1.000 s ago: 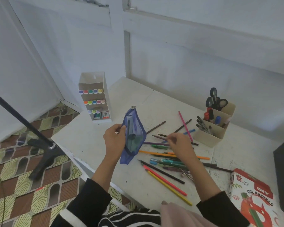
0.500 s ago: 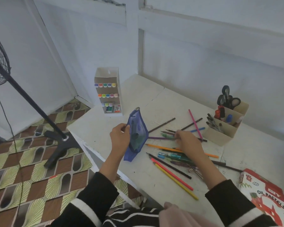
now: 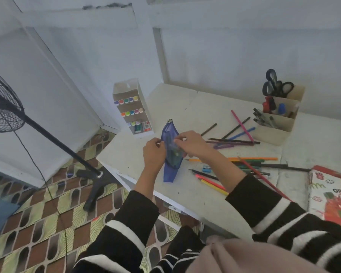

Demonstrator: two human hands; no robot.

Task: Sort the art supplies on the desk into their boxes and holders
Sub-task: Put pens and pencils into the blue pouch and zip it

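Blue mesh pencil pouch [image 3: 168, 173] is held upright over the bench's [image 3: 126, 156] front-left part. Left hand [image 3: 153, 152] grips its left edge, fingers curled; right hand [image 3: 193, 145] pinches the opposite edge near the top. Half a second ago that right hand was down on the loose coloured pencils [image 3: 250, 160], so it's moved over.

On desk [image 3: 126, 154], rear left: marker rack [image 3: 133, 109]. Before it: pouch [image 3: 168, 174]. Right of pouch: loose pencils [image 3: 252, 159]. Behind pencils: divided holder [image 3: 272, 133], scissors [image 3: 273, 85] in rearmost compartment. Front right: pastel box [image 3: 331, 194].
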